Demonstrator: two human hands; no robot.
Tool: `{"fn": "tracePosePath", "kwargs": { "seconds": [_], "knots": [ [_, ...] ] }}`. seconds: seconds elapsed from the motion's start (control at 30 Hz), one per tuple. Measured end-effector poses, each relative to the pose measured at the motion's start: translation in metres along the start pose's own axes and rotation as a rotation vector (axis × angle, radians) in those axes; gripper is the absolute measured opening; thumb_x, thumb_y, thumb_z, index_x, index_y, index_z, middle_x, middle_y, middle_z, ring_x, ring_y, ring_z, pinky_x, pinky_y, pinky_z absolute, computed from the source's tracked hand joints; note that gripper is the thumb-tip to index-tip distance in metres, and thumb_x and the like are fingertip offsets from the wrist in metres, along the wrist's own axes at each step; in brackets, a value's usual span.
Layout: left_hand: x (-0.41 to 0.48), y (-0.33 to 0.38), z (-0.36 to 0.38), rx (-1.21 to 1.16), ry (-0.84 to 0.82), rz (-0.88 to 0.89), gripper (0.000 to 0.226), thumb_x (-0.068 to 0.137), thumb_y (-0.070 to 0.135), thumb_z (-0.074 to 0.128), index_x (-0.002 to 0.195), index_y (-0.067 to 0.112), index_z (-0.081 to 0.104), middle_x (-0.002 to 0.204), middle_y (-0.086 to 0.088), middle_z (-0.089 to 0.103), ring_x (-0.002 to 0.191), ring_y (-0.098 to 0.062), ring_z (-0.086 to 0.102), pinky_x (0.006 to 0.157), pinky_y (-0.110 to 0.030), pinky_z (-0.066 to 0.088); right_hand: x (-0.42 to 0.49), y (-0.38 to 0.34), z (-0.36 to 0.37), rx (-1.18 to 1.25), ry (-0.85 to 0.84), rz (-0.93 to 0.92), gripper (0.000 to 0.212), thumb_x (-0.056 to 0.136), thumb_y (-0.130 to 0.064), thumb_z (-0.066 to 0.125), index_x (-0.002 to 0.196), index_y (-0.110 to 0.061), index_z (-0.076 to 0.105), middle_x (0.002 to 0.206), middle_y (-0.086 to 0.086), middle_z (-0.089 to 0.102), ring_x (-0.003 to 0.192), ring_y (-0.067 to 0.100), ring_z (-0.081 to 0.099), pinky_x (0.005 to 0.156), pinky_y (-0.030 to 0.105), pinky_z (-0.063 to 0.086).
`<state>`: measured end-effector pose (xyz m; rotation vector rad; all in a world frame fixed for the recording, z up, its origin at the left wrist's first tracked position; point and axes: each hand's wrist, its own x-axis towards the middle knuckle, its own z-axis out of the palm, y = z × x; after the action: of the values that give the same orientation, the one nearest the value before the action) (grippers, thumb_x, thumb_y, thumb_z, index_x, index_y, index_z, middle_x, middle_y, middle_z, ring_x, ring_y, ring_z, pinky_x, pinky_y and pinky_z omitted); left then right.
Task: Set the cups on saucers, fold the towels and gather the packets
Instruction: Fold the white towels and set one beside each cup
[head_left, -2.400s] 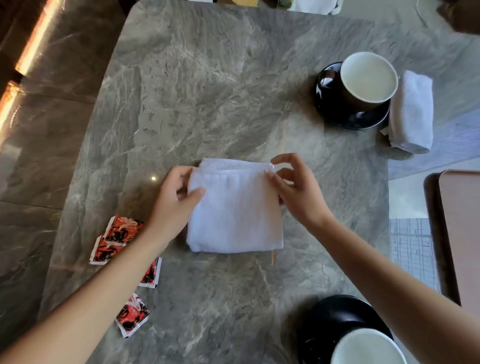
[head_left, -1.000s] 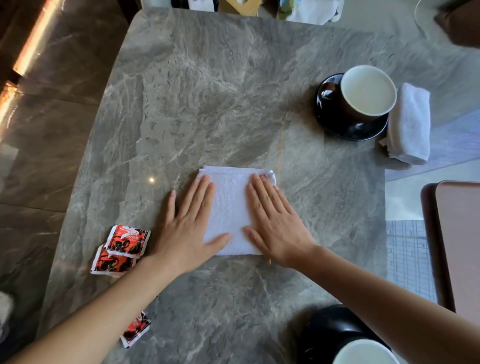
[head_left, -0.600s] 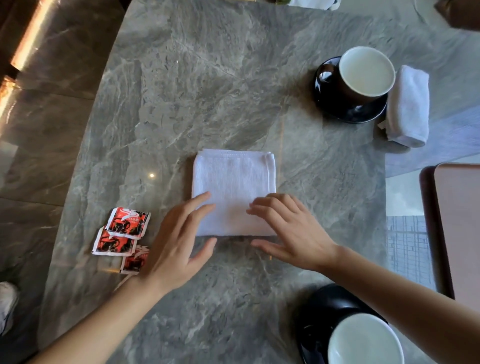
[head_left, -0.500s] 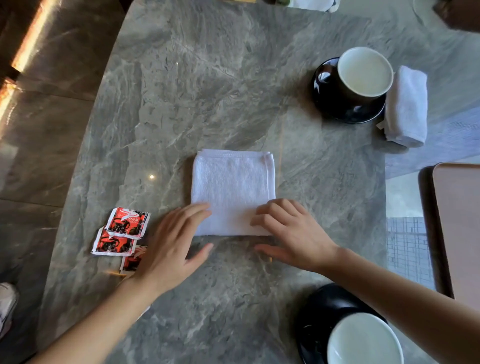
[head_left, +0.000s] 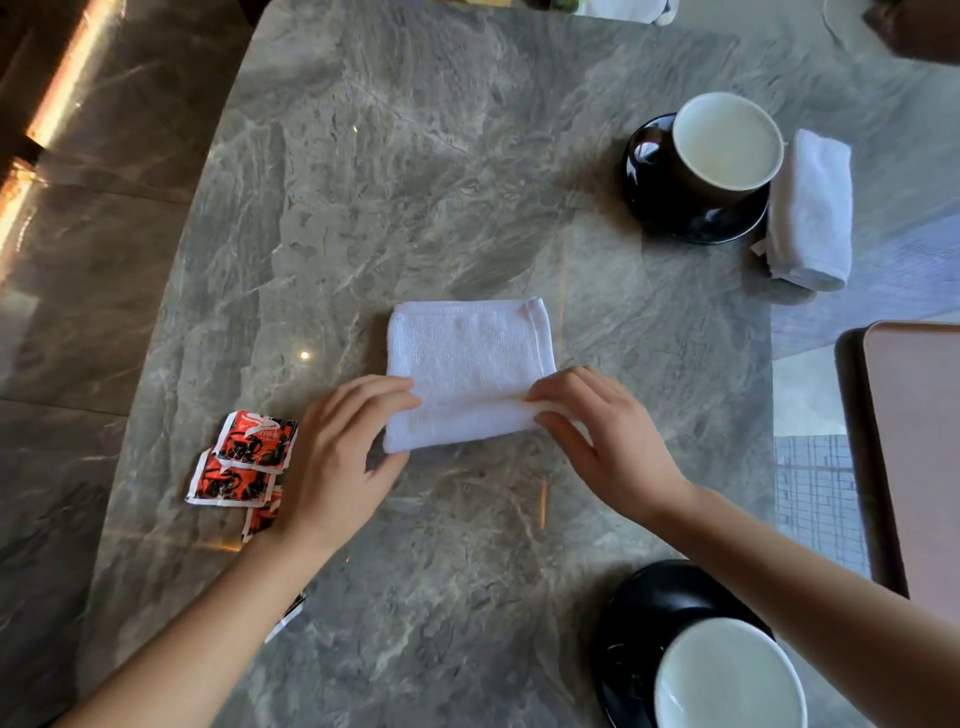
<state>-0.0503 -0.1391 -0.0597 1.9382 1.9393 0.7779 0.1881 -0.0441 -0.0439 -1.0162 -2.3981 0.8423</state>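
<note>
A white towel (head_left: 467, 358), folded to a square, lies in the middle of the grey marble table (head_left: 415, 171). My left hand (head_left: 337, 457) pinches its near left corner and my right hand (head_left: 597, 431) grips its near right edge, which is lifted and starting to roll over. Red and black packets (head_left: 241, 457) lie in an overlapping cluster left of my left hand, and one more (head_left: 285, 618) peeks out under my left forearm. A rolled white towel (head_left: 810, 213) lies beside a dark cup (head_left: 727, 145) on a black saucer (head_left: 654, 197) at the far right.
A second cup (head_left: 727, 675) stands on a black saucer (head_left: 634, 623) at the near right, partly under my right forearm. A brown chair or tray edge (head_left: 914, 441) sits beyond the table's right edge. The tiled floor (head_left: 78, 260) lies to the left.
My hands pressed the towel flat, slid back to its near edge, and now both grip that edge and lift it.
</note>
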Motion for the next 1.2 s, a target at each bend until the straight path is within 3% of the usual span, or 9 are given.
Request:
{"fn": "tracePosePath", "kwargs": {
  "seconds": [0.07,0.2,0.3,0.43,0.63,0.77,1.0,1.1,1.2],
  "knots": [
    [-0.003,0.006,-0.005,-0.027,0.001,-0.029,0.029,0.072,0.013,0.056,0.099,0.013,0.066,0.107,0.001,0.069,0.103,-0.013,0.059,0.086,-0.029,0.044,-0.006,-0.002,-0.005,0.034,0.005,0.008,0.014,0.093,-0.025,0.05,0.105,-0.019,0.055,0.093,-0.002,0.062,0.084,0.017,0.058,0.073,0.033,0.049],
    [-0.018,0.023,-0.01,-0.134,-0.063,-0.154,0.025,0.075,0.013,0.059,0.098,0.014,0.067,0.084,0.013,0.065,0.075,0.003,0.053,0.071,-0.002,0.037,-0.02,0.0,-0.01,0.023,-0.104,-0.004,0.039,0.087,-0.046,0.057,0.117,-0.023,0.049,0.111,-0.012,0.057,0.101,0.004,0.054,0.085,0.019,0.043],
    [-0.028,0.032,-0.012,-0.208,-0.089,-0.27,0.019,0.08,0.03,0.053,0.097,0.027,0.06,0.071,0.026,0.058,0.06,0.003,0.052,0.054,-0.01,0.039,-0.023,0.002,-0.013,0.103,-0.115,0.109,0.044,0.081,-0.047,0.064,0.119,-0.031,0.047,0.106,-0.02,0.061,0.101,-0.001,0.058,0.087,0.02,0.045],
    [-0.037,0.049,-0.004,-0.495,-0.1,-0.427,0.015,0.08,0.035,0.051,0.086,0.025,0.061,0.074,0.015,0.063,0.07,0.0,0.058,0.061,-0.024,0.045,-0.009,-0.003,-0.014,0.414,0.1,0.284,0.038,0.079,-0.022,0.074,0.11,-0.032,0.052,0.104,-0.017,0.063,0.095,0.005,0.064,0.087,0.016,0.046],
    [-0.037,0.073,0.009,-0.909,-0.151,-0.655,0.02,0.069,0.039,0.06,0.082,0.023,0.063,0.076,0.01,0.068,0.07,0.001,0.058,0.062,-0.014,0.045,0.032,-0.007,-0.004,0.36,0.067,0.322,0.022,0.088,-0.024,0.063,0.108,-0.03,0.055,0.085,-0.024,0.059,0.084,0.001,0.058,0.077,0.019,0.046],
    [-0.032,0.07,0.014,-0.936,-0.107,-0.779,0.028,0.074,0.04,0.06,0.095,0.021,0.064,0.085,0.019,0.072,0.075,0.003,0.065,0.06,-0.012,0.049,0.051,-0.002,0.009,0.241,0.026,0.346,0.018,0.093,-0.03,0.051,0.11,-0.026,0.056,0.1,-0.019,0.062,0.097,0.007,0.061,0.083,0.037,0.05],
    [-0.018,0.051,0.012,-0.814,-0.09,-0.858,0.016,0.086,0.029,0.056,0.08,0.016,0.064,0.055,0.005,0.059,0.048,-0.001,0.048,0.045,-0.009,0.035,0.064,0.004,0.026,0.071,0.015,0.406,0.018,0.095,-0.028,0.044,0.108,-0.027,0.056,0.107,-0.011,0.063,0.092,0.007,0.056,0.071,0.03,0.042],
    [-0.014,0.039,0.009,-0.752,-0.187,-0.866,0.025,0.085,0.035,0.056,0.073,0.013,0.06,0.054,0.002,0.05,0.046,-0.002,0.043,0.047,-0.017,0.034,0.062,0.008,0.033,-0.034,0.048,0.358,0.016,0.095,-0.029,0.044,0.105,-0.027,0.057,0.105,-0.008,0.056,0.088,0.012,0.055,0.072,0.029,0.039],
    [-0.01,0.028,0.004,-0.52,-0.295,-0.756,0.04,0.078,0.049,0.051,0.068,0.01,0.051,0.052,0.004,0.04,0.05,-0.01,0.036,0.054,-0.031,0.028,0.061,0.014,0.039,-0.222,0.064,0.296,0.019,0.094,-0.031,0.044,0.102,-0.026,0.06,0.114,-0.003,0.053,0.101,0.017,0.048,0.09,0.036,0.035]
  ]
}}
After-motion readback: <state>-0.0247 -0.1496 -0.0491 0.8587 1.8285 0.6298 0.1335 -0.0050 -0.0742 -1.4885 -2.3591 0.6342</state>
